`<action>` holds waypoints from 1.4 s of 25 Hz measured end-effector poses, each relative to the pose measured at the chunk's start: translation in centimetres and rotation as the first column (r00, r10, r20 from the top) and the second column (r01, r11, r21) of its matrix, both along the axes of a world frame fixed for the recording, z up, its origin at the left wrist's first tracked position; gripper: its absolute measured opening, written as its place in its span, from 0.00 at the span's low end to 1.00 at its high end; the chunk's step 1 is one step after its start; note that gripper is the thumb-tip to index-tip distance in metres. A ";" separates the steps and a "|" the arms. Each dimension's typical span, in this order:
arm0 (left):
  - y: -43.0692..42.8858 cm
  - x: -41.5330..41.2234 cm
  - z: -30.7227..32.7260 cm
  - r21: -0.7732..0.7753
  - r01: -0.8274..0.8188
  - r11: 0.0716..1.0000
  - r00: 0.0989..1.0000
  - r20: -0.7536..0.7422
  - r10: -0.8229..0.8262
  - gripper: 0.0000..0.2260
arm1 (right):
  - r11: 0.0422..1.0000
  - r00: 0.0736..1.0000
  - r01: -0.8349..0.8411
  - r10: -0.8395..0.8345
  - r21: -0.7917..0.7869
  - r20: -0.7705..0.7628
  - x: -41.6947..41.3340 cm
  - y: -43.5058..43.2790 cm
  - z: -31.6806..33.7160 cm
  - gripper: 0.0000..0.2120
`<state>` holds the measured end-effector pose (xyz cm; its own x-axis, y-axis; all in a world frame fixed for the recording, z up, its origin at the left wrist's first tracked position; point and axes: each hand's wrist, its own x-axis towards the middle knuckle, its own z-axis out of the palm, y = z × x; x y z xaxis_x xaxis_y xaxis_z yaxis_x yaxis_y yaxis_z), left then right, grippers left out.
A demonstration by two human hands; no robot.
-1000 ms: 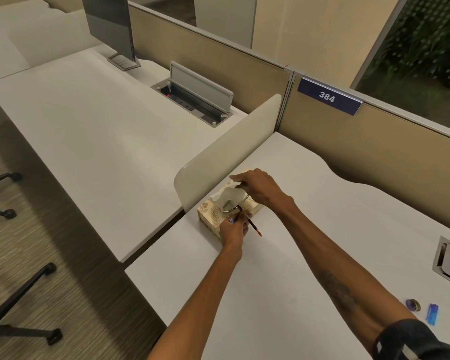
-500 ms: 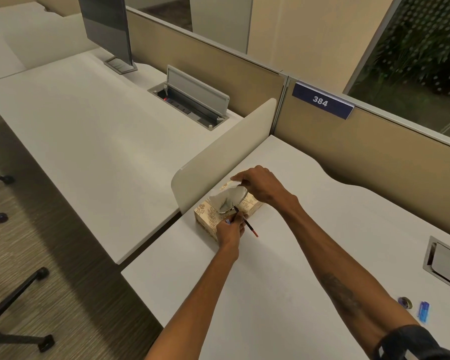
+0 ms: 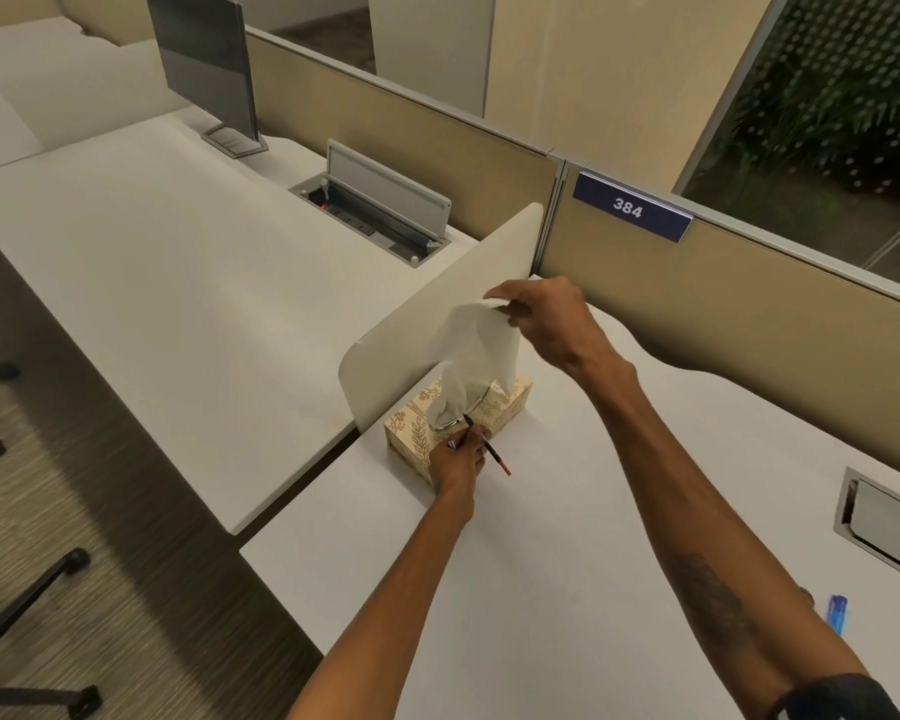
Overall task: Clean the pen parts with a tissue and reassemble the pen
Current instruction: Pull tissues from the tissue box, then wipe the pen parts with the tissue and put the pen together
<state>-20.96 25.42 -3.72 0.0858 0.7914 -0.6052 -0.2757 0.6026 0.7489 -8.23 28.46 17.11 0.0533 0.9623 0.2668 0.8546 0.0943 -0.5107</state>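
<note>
On the white table [image 3: 567, 537], beside the low divider [image 3: 437, 314], stands a patterned tissue box [image 3: 500, 407]. The right hand [image 3: 546, 324] is raised above it with the arm stretched forward, fingers pinching the top corner of a white tissue [image 3: 474, 361] whose lower end hangs down into the box's opening. The left hand [image 3: 458, 465] rests against the near end of the box, closed around a thin dark pen [image 3: 489, 449] that slants toward the right.

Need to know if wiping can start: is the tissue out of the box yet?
Partly out: the right hand lifts the tissue, its lower end still in the box slot.
</note>
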 end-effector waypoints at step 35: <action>-19.3 12.7 17.2 0.468 0.782 0.412 0.607 -0.416 -0.677 0.15 | 0.882 0.208 0.434 -0.296 -0.183 -0.932 15.0 -31.7 -3.3 0.16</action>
